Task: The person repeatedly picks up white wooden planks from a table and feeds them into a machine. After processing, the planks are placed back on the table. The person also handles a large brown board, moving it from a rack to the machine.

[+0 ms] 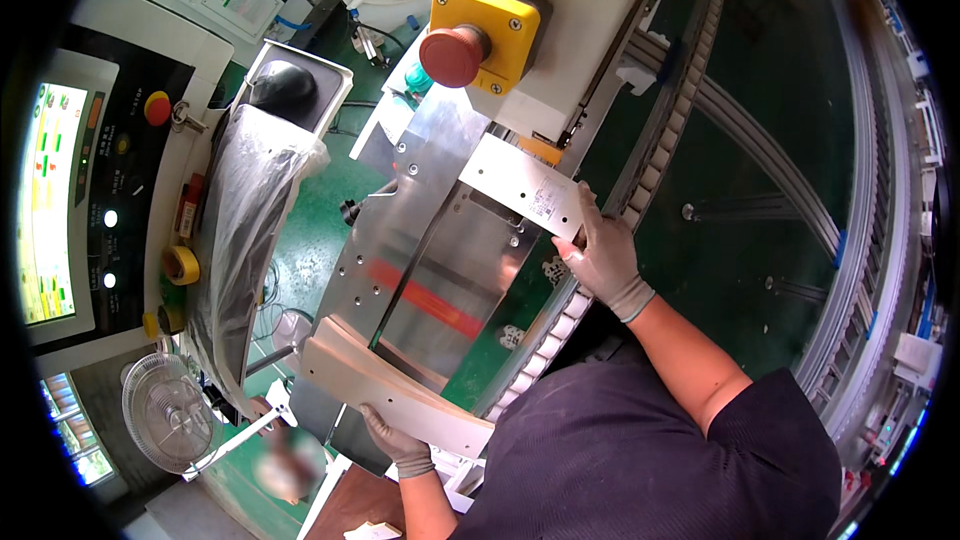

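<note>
My right hand [607, 252], in a pale work glove, grips the near right end of a flat white plate [515, 180] with small holes and faint print. The plate's far end lies at the metal machine bed, beneath the yellow control box. My left hand [398, 443], also gloved, is at the near edge of long beige panels [400, 395] with small holes. These appear stacked across the near end of the bed. Its thumb lies against the panel edge, and the other fingers are partly hidden. Between the hands runs the shiny metal bed [430, 270] with a dark slot.
A yellow box with a red push button [455, 55] hangs above the bed. On the left stand a control screen [50, 200], a plastic-covered keyboard tray [250, 180] and a fan [172, 412]. Along the right runs a roller conveyor rail [668, 130].
</note>
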Available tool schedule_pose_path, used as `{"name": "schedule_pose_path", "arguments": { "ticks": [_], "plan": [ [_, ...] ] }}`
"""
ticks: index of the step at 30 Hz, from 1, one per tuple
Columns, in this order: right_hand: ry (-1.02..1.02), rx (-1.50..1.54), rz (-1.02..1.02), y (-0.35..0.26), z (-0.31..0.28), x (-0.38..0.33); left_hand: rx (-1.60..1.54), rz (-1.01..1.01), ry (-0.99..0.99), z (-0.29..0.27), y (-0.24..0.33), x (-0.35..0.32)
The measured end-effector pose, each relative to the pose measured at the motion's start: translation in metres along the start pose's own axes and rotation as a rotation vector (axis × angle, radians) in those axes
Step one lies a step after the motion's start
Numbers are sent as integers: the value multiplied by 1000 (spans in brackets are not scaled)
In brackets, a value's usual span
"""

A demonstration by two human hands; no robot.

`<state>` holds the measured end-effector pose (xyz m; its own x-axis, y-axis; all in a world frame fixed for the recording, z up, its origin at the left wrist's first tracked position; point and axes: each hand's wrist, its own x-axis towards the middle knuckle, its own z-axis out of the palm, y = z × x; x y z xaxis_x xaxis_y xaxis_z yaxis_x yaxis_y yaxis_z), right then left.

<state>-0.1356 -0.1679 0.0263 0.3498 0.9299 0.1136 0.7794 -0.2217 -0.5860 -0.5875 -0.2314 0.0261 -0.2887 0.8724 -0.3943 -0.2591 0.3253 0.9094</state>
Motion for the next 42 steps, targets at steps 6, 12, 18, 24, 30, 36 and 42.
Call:
{"name": "schedule_pose_path", "arguments": {
  "ticks": [6, 12, 18, 24, 30, 36, 42],
  "plan": [
    [63, -4, 17, 25, -11, 27, -57, -28, -9, -5, -4, 1],
    [52, 21, 82, 62, -32, 67, -34, -16, 20, -8, -5, 2],
    [99, -62, 87, 110, -48, 114, -3, 12, 73, 5, -1, -3],
    [123, -283, 46, 154, -65, 160, -44, 28, 168, 11, -5, 3],
    [196, -473, 127, 197, -92, 198, 108, -17, -28, -1, -3, 37],
    [226, -239, 279, 167, -91, 216, -15, 18, 44, 2, -2, 18],
    [211, -69, 67, 109, -54, 102, -61, 38, -17, 24, 11, 31]
  ]
}}
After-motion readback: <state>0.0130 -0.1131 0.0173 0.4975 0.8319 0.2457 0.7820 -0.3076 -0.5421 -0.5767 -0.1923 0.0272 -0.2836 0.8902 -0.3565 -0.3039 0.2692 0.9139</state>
